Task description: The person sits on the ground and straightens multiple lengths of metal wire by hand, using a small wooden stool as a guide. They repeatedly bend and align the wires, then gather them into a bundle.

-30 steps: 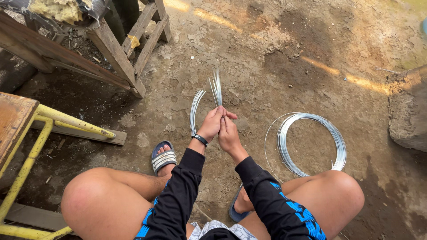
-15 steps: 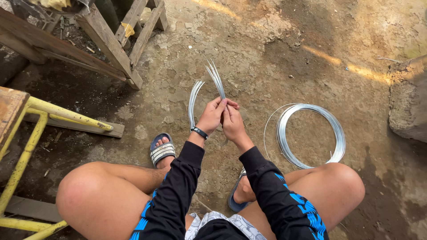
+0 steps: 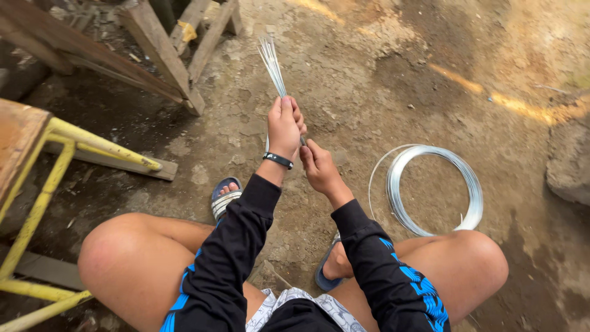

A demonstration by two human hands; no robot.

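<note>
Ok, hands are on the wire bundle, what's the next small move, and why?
Probably pinch the bundle's lower end with the right hand. The left hand alone grips the wire bundle, whose tips fan out above, and the right hand sits just below it.

Bare earth yard around a yellow metal frame

Beyond the frame, weathered wooden trestle legs stand on the cracked dirt ground. A grey plank lies just beside the frame; a rough stone sits well apart, far across from it.
</note>
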